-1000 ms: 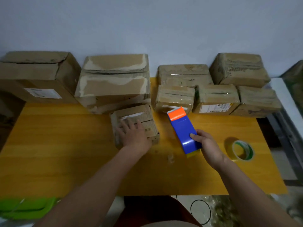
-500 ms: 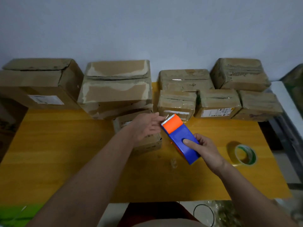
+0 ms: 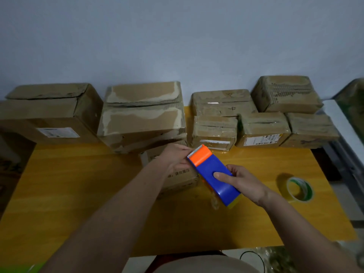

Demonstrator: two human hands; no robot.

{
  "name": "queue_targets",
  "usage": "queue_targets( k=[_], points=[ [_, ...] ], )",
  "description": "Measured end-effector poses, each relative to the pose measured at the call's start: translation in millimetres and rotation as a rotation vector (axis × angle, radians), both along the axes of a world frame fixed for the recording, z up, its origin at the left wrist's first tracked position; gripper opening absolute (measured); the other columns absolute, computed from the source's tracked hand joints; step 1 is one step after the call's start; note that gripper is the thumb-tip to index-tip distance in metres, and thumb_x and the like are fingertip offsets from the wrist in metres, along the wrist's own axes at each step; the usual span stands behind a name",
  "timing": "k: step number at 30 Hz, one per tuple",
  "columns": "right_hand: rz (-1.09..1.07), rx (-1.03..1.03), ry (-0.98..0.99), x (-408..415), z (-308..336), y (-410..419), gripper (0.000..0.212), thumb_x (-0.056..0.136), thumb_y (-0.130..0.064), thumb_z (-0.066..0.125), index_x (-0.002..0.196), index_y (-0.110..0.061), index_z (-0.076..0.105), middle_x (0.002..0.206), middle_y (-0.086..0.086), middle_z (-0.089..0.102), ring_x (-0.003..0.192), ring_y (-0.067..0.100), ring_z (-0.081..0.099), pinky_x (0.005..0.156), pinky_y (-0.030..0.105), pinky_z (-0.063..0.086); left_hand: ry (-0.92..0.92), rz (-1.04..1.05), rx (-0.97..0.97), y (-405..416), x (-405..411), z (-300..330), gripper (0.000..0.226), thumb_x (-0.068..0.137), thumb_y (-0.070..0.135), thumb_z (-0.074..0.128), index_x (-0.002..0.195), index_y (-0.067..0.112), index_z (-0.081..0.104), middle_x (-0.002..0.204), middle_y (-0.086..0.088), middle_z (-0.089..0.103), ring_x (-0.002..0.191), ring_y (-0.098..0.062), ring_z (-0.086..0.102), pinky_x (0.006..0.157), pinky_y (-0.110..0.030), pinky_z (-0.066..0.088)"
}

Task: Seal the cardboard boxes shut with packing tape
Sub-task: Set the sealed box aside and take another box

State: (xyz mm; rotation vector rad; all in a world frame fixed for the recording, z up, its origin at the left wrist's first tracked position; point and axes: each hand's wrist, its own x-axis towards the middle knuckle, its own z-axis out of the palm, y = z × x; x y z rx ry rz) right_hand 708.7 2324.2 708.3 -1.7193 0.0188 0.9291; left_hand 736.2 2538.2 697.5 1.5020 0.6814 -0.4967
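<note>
Two bare arms reach over the table [image 3: 78, 194]. Right hand [image 3: 243, 182] grips the dispenser [image 3: 213, 173], thumb on top, beside the small box [image 3: 177, 180]. Left hand [image 3: 176, 157] touches its orange end; finger shape unclear.

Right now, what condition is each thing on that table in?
Tape dispenser: held off the table, serrated orange end by the left hand.
Small box: on the table, partly hidden behind the left hand.
Left hand: at the dispenser's orange end; grip unclear.
Right hand: grips the dispenser's blue body.
Tape roll: lying flat, untouched.
Row of boxes: closed, along the wall.
</note>
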Motion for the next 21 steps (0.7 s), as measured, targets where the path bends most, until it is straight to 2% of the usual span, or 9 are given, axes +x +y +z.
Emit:
queue_targets(
  k=[2,4,7,10,12,14,17,21],
  points=[
    [-0.001,-0.017,0.002,-1,4,7,0.044,0.081,-0.035,0.069,0.112,-0.005,0.058,0.090,0.005,0.074,0.075,0.015,0.071,0.071,0.029,0.055,-0.024,-0.011,0.118,3,1,-4,0.014,0.093,0.014,0.063,0.098,0.002,0.067,0.089,-0.012,0.069,0.071,-0.012,0.065,0.053,-0.018,0.055],
    [-0.008,-0.058,-0.014,-3,7,14,0.039,0.082,-0.036,0.070,0.107,-0.009,0.059,0.087,0.002,0.073,0.072,0.012,0.070,0.066,0.025,0.054,-0.023,-0.004,0.178,4,3,-8,0.011,0.093,0.015,0.063,0.091,0.005,0.068,0.092,-0.012,0.070,0.077,-0.014,0.066,0.057,-0.019,0.054],
    [-0.020,-0.108,-0.029,-6,14,20,0.032,0.083,-0.037,0.070,0.101,-0.013,0.061,0.085,0.001,0.071,0.069,0.010,0.068,0.061,0.021,0.051,-0.030,0.033,0.206,4,5,-15,0.011,0.089,0.016,0.068,0.081,0.009,0.067,0.099,-0.016,0.070,0.089,-0.022,0.066,0.073,-0.029,0.057],
    [0.020,-0.094,0.046,-10,19,13,0.037,0.083,-0.034,0.071,0.107,-0.007,0.062,0.091,0.008,0.074,0.080,0.024,0.071,0.073,0.034,0.057,-0.070,0.118,0.253,18,14,-10,0.008,0.082,0.017,0.076,0.079,0.015,0.068,0.096,-0.010,0.070,0.090,-0.022,0.064,0.090,-0.037,0.054],
    [0.002,-0.049,0.104,-13,22,7,0.037,0.083,-0.032,0.070,0.109,-0.006,0.062,0.093,0.010,0.075,0.082,0.027,0.070,0.074,0.035,0.057,-0.127,0.034,0.299,28,24,-3,0.005,0.083,0.022,0.076,0.084,0.020,0.071,0.104,-0.002,0.068,0.099,-0.019,0.062,0.094,-0.036,0.051],
    [-0.037,-0.070,0.078,-14,21,7,0.035,0.082,-0.034,0.070,0.105,-0.008,0.063,0.090,0.008,0.075,0.076,0.022,0.071,0.071,0.032,0.057,-0.183,-0.098,0.367,31,32,0,0.010,0.087,0.023,0.071,0.094,0.017,0.074,0.108,0.002,0.065,0.102,-0.015,0.059,0.093,-0.033,0.049],
    [-0.088,-0.099,0.069,-8,18,14,0.039,0.081,-0.039,0.071,0.102,-0.007,0.064,0.088,0.009,0.075,0.076,0.022,0.070,0.077,0.037,0.057,-0.240,-0.230,0.495,29,39,-8,0.017,0.093,0.020,0.062,0.103,0.013,0.074,0.107,0.000,0.068,0.095,-0.012,0.058,0.083,-0.028,0.045],
    [-0.097,-0.135,0.086,-1,16,26,0.042,0.082,-0.041,0.070,0.098,-0.003,0.065,0.083,0.009,0.074,0.066,0.017,0.068,0.067,0.031,0.053,-0.305,-0.305,0.674,28,47,-28,0.018,0.095,0.021,0.058,0.098,0.015,0.075,0.105,-0.001,0.071,0.093,-0.012,0.060,0.081,-0.026,0.043]
  ],
)
